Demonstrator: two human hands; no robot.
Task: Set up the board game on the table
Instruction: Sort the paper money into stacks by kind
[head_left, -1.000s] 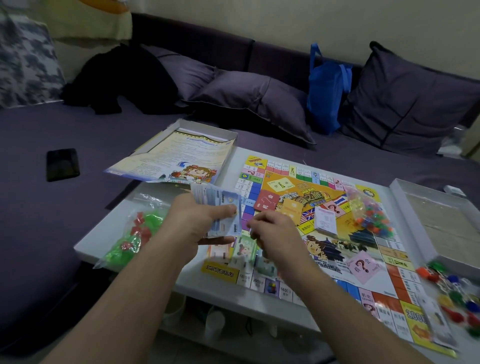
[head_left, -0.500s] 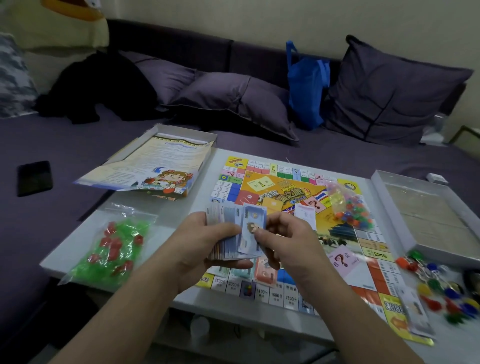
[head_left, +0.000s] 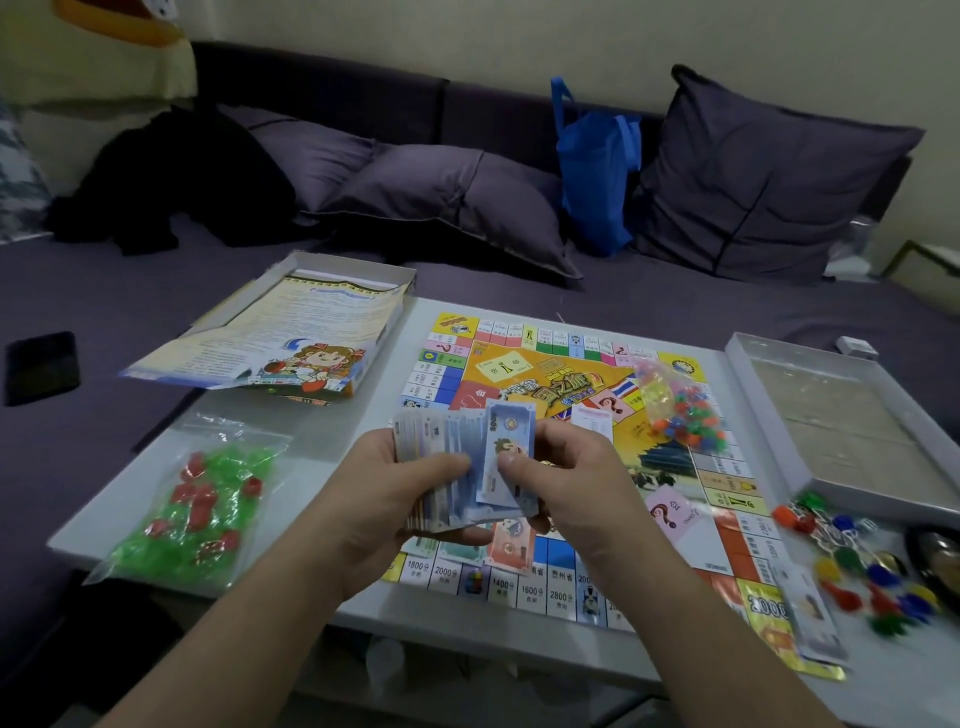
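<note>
1. White rectangular low table (head_left: 332, 462): stands in front of a dark purple sofa (head_left: 130, 291); carries all game parts listed below.
2. Colourful square paper game board (head_left: 550, 374): lies flat on the table's middle, coloured squares round its edge, yellow centre.
3. Fanned stack of paper play-money notes (head_left: 457, 467): held above the board's near edge, between both hands.
4. Left hand (head_left: 384, 493): fingers curled under the stack, thumb pressed across its top; it grips the notes.
5. Right hand (head_left: 566, 478): thumb and fingers pinch the front blue-grey note of the stack.
6. Loose orange and green notes (head_left: 506, 545): lie on the board's near squares, under the hands.
7. Clear plastic bag of green and red house pieces (head_left: 200, 504): lies on the table, left of the board.
8. Clear plastic bag of small mixed-colour pieces (head_left: 680, 405): rests on the board's far right part.
9. Loose coloured plastic pawns (head_left: 857, 566): scattered on the table, right of the board.
10. White cardboard box tray (head_left: 831, 415): at the table's right edge.
11. White box lid with printed rule sheet (head_left: 291, 332): at the far left corner, overhanging the table.
12. Black phone (head_left: 41, 366): on the sofa, well left.
13. Blue fabric bag (head_left: 597, 166): upright among dark purple cushions (head_left: 457, 202).
</note>
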